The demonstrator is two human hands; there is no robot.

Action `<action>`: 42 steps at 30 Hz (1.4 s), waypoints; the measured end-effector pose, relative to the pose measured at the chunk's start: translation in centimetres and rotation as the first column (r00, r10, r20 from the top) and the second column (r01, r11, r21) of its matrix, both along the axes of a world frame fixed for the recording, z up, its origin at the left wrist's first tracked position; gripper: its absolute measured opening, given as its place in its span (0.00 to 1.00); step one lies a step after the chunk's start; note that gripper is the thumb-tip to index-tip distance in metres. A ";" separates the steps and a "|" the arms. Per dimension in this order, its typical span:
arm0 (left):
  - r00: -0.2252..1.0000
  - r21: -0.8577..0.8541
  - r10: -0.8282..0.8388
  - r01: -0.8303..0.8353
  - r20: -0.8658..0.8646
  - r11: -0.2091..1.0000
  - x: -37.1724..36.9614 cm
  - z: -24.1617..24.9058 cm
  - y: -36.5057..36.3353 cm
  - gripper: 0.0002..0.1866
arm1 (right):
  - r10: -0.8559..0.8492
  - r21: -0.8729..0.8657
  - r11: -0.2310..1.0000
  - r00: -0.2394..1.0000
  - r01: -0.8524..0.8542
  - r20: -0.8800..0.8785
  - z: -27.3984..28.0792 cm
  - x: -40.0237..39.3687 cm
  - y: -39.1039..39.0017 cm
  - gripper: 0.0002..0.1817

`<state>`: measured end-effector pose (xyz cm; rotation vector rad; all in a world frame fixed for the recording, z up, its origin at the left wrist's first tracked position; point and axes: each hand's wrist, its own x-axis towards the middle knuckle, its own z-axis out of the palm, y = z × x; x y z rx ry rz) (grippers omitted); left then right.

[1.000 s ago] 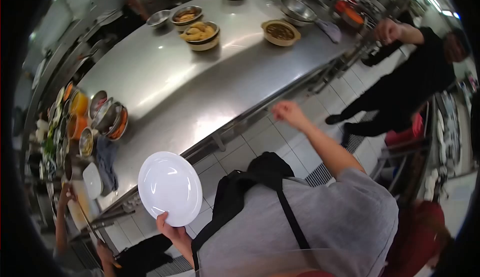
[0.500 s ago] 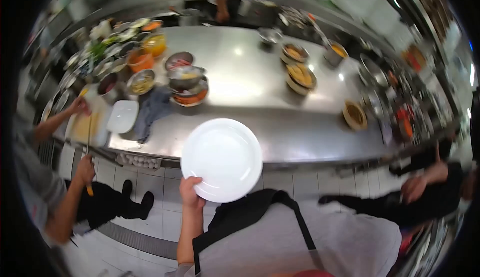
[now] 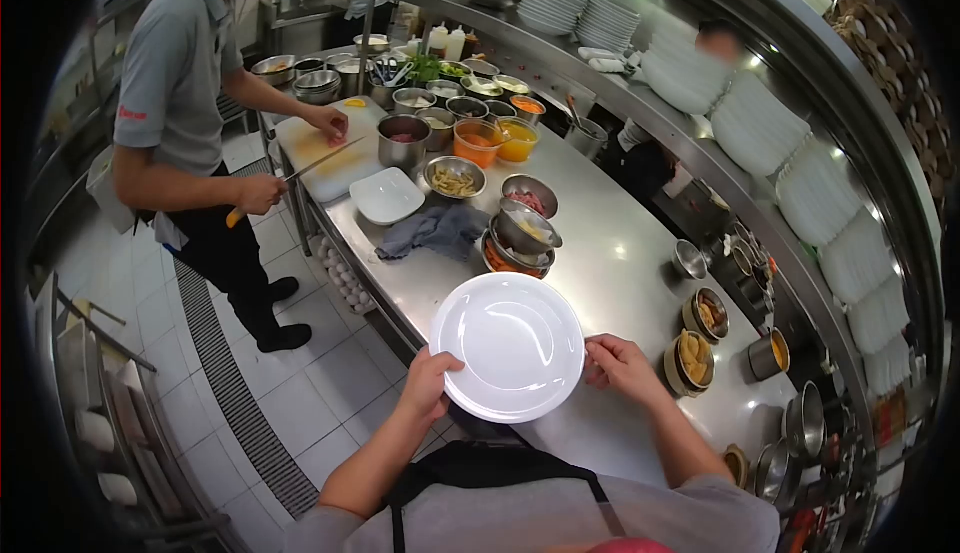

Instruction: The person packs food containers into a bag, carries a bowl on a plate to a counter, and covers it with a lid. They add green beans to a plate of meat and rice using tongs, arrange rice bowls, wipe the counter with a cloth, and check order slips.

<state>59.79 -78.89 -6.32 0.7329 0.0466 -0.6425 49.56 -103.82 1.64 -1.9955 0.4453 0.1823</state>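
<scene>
A round white plate (image 3: 510, 343) is held up in front of my body, over the near edge of the steel counter. My left hand (image 3: 428, 385) is closed on its lower left rim, with the thumb on top. At the opposite rim is my right hand (image 3: 622, 367), its fingers curled against the plate's edge. Just beyond the plate stands a stack of metal bowls (image 3: 523, 225) with food in them. To their left lies a crumpled grey-blue cloth (image 3: 432, 232), beside a square white dish (image 3: 387, 196).
To the left a co-worker (image 3: 190, 103) holds a knife (image 3: 325, 159) over a cutting board (image 3: 325, 188). Food containers crowd the far left of the steel counter (image 3: 600, 253). Bowls of food (image 3: 690, 363) stand on the right. Plate stacks (image 3: 675, 68) line the upper shelf.
My view has turned left, towards the co-worker. My right hand has come into view and reached the plate's right rim. My left hand still holds the plate.
</scene>
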 end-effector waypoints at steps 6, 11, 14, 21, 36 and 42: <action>0.998 -0.011 -0.064 0.065 0.024 0.998 -0.5 0.7 -2.2 0.24 | -0.274 0.512 0.824 0.962 0.243 -0.016 -2.7 -0.9 0.3 0.24; 0.994 -0.004 -0.111 0.111 0.020 0.994 -1.6 0.3 -3.8 0.24 | -0.303 0.547 0.799 0.953 0.250 0.008 -2.7 -1.7 -0.7 0.25; 0.993 0.003 -0.114 0.114 0.013 0.994 -2.0 -0.1 -4.8 0.24 | -0.342 0.488 0.820 0.940 0.299 -0.001 -3.1 -2.1 -0.9 0.25; 0.985 -0.005 -0.170 0.170 0.027 0.985 -3.0 -0.2 -7.1 0.22 | -0.520 0.645 0.657 0.854 0.390 0.014 -2.4 -4.1 -0.5 0.26; 0.623 0.416 -0.356 0.054 0.697 0.908 10.1 9.4 -8.5 0.17 | -0.752 0.853 0.452 0.626 0.262 0.206 -3.7 -7.8 -3.3 0.21; 0.420 0.429 -0.358 -0.086 0.834 0.899 11.6 9.3 -10.3 0.10 | -0.840 0.859 0.416 0.489 0.299 0.236 -3.8 -7.5 -4.3 0.22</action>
